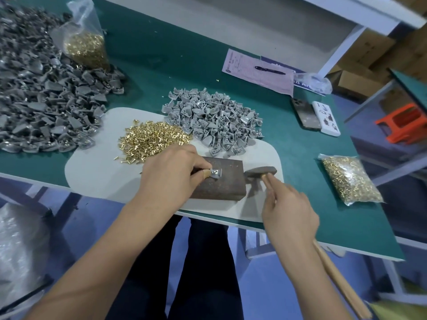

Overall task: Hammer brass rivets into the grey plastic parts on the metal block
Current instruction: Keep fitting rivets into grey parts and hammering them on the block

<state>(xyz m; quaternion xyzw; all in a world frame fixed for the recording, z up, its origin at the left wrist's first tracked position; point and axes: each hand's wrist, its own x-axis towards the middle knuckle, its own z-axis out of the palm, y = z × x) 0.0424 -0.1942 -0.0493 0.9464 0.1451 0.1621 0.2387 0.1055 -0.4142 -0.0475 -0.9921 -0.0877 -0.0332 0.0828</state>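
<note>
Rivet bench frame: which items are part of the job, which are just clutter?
Job: left hand holding grey plastic part on metal block; right hand gripping hammer; loose brass rivets; pile of grey parts.

Clutter: pen, paper form, two phones, orange stool.

A green-topped bench (265,38) with a white edge stands on a blue floor (265,280). A white shelf (360,10) on a white post (342,50) rises at its far right. Cardboard boxes (369,49) sit behind. An orange stool (403,125) stands right.
</note>
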